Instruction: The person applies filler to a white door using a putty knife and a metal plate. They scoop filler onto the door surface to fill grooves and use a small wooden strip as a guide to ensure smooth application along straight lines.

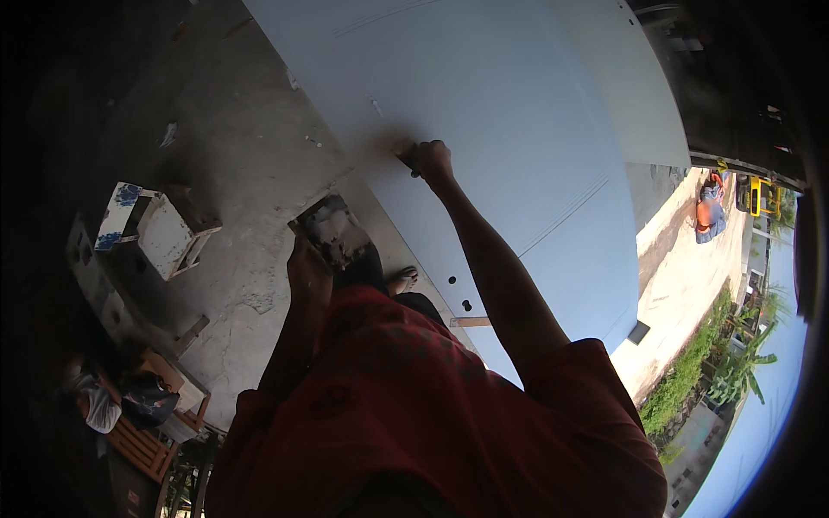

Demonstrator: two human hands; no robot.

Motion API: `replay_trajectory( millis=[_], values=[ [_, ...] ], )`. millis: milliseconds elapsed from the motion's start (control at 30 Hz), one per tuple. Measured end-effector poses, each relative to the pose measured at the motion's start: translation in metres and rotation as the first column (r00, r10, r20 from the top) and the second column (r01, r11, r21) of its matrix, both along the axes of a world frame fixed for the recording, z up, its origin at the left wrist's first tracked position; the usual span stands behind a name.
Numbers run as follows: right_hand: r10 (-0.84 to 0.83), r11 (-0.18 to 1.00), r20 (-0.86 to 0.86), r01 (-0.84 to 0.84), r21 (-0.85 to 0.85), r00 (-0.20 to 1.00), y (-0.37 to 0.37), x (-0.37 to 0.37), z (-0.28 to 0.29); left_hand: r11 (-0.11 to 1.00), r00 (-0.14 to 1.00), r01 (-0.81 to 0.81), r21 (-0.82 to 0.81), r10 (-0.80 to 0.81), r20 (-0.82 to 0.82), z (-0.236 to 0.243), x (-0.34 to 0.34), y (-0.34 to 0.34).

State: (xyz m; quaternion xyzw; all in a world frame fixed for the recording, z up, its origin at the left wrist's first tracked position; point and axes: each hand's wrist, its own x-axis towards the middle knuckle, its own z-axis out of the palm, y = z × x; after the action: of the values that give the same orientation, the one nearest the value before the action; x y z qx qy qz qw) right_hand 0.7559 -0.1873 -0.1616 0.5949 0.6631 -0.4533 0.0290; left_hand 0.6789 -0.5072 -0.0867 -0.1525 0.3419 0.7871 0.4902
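Note:
A large pale blue-grey panel [501,95] slants across the view in front of me. My right hand [434,161] is closed on a small flat scraper [404,149] over the panel's left part. The tool's edge is dark and blurred, so whether it touches the surface I cannot tell. Lower and to the left, my left hand [307,269] grips a flat plate [335,231] smeared with brown and pale patches, held near my body beyond the panel's edge. Two dark round holes show in the panel near my right forearm.
On the concrete floor at left stands a worn white and blue wooden stool-like piece [168,229]. A slatted wooden bench [142,445] with bags is at lower left. Outside on the right are a person [711,216], a yellow vehicle [760,197] and green plants [734,354].

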Motion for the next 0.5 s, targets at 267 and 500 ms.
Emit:
replay_trajectory(
  millis=[267, 500],
  values=[
    [0.358, 0.914, 0.067, -0.365, 0.178, 0.931, 0.037, -0.087, -0.010, 0.996, 0.998, -0.056, -0.065, 0.057, 0.016, 0.019, -0.055, 0.003],
    [0.172, 0.981, -0.050, -0.167, 0.097, 0.984, 0.067, -0.170, 0.002, 0.995, 0.996, -0.083, -0.057, 0.084, 0.018, 0.014, -0.082, -0.005]
  ],
)
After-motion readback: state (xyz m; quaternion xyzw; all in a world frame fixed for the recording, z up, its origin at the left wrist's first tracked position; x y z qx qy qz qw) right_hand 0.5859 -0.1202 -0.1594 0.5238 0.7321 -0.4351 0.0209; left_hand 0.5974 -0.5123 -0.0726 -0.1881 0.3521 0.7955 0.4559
